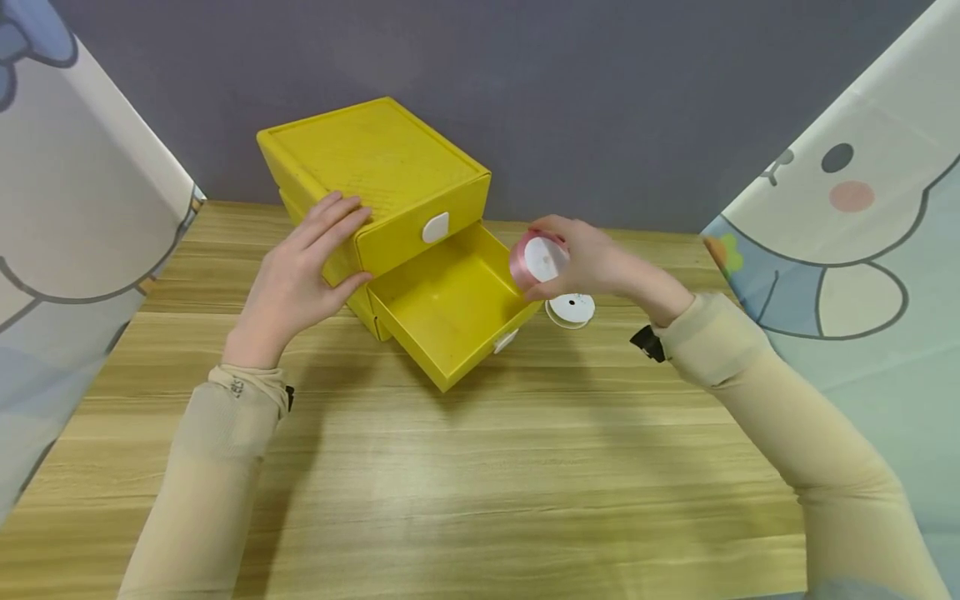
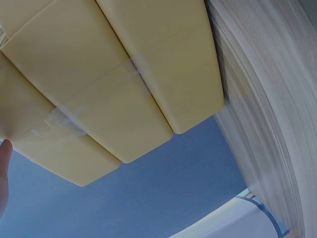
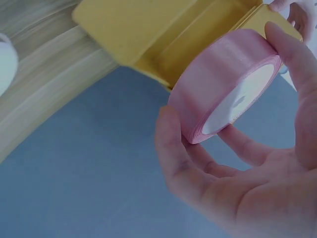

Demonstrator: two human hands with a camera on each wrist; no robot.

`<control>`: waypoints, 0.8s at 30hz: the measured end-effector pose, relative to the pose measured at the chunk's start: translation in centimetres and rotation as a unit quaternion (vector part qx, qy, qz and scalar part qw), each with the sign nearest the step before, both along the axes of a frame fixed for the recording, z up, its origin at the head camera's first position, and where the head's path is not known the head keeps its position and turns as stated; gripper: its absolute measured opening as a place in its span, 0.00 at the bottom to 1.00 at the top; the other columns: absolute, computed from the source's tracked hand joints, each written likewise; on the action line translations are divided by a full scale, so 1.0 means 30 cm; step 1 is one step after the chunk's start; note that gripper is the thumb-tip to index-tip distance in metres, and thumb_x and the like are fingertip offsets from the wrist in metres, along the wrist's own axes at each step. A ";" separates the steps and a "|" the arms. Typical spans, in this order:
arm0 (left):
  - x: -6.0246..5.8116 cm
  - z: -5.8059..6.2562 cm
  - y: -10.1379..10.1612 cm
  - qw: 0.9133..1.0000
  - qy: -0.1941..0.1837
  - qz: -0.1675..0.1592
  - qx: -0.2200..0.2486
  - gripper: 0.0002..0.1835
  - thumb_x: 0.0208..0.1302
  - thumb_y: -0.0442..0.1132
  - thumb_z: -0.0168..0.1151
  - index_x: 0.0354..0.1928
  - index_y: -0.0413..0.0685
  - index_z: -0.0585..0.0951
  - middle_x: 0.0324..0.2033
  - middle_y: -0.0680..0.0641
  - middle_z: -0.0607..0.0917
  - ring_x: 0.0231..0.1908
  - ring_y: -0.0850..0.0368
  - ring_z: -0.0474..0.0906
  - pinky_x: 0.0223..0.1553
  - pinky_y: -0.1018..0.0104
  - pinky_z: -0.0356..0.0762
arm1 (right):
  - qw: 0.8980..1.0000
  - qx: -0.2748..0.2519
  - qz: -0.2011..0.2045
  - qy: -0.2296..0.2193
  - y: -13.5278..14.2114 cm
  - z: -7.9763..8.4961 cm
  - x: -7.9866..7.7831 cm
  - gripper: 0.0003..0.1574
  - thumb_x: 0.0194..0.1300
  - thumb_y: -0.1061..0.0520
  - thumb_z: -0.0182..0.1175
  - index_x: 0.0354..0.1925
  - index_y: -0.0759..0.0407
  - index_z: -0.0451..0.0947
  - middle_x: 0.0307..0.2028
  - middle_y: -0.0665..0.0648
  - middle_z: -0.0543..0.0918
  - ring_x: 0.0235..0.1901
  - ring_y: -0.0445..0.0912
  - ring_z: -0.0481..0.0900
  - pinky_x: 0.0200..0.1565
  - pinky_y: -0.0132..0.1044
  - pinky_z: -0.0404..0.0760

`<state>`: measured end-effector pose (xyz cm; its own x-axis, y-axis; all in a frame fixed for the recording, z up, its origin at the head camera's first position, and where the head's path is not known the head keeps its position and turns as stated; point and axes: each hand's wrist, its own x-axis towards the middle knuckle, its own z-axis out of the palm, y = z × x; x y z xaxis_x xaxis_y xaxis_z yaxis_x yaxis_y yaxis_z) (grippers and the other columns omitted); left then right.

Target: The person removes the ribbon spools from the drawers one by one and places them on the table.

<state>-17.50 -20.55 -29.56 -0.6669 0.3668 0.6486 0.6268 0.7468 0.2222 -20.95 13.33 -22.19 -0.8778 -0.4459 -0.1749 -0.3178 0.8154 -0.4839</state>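
A yellow drawer unit [image 1: 375, 158] stands on the table, its lower drawer [image 1: 450, 308] pulled out and holding nothing visible. My left hand [image 1: 300, 267] rests on the unit's near left top edge, fingers extended over the top and thumb toward the front corner. In the left wrist view, the unit's side [image 2: 89, 94] fills much of the picture. My right hand [image 1: 588, 254] grips a roll of pink ribbon [image 3: 213, 84] between thumb and curled fingers, above the open drawer's right side. Below that hand, a white spool [image 1: 572, 309] lies on the table beside the drawer.
The wood-grain table [image 1: 480, 483] extends in front of the unit. A dark grey wall panel [image 1: 585, 108] rises behind it, and printed cartoon cloths [image 1: 840, 217] flank both sides. The upper drawer, with its white handle [image 1: 436, 227], is closed.
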 end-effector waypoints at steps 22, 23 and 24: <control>0.001 -0.004 -0.001 1.000 0.007 -0.003 0.001 0.40 0.50 0.32 0.74 0.67 0.45 0.69 0.67 0.45 0.71 0.72 0.50 0.60 0.56 0.46 0.78 | 0.998 -0.039 -0.042 -0.010 0.198 -0.110 0.038 0.43 0.47 0.59 0.74 0.60 0.66 0.68 0.53 0.65 0.76 0.48 0.58 0.72 0.46 0.44 0.76; 0.001 -0.004 -0.001 1.000 0.007 -0.002 0.000 0.40 0.50 0.32 0.74 0.67 0.46 0.69 0.67 0.45 0.71 0.72 0.50 0.60 0.56 0.46 0.78 | 0.998 -0.042 -0.041 -0.013 0.206 -0.119 0.038 0.43 0.47 0.59 0.74 0.60 0.66 0.68 0.53 0.65 0.76 0.48 0.57 0.72 0.45 0.43 0.76; 0.001 -0.004 -0.001 1.000 0.006 -0.002 0.000 0.40 0.50 0.32 0.74 0.67 0.46 0.69 0.67 0.45 0.71 0.72 0.50 0.60 0.56 0.46 0.78 | 0.998 -0.041 -0.042 -0.015 0.214 -0.129 0.039 0.43 0.47 0.59 0.74 0.60 0.66 0.68 0.53 0.65 0.76 0.48 0.57 0.71 0.45 0.41 0.75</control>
